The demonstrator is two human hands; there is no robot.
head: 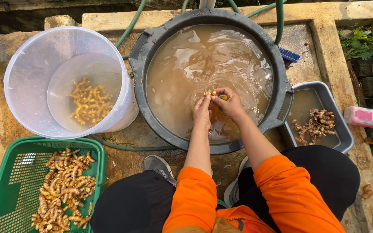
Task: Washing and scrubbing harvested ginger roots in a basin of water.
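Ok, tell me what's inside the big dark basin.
The dark basin holds muddy brown water. Both hands, left and right, rub a small yellow root at the surface. The murk hides anything below.

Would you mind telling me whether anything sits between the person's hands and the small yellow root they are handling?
Nothing visible does: the left hand and right hand both touch the small yellow root above the muddy water in the round dark basin.

1. Root piece: mostly covered by the fingers of both hands; shape not determinable.
2. Tub bottom: obscured by murky brown water.
3. Green basket: cut off at lower-left edge.
4. Hose: partly hidden behind tub.
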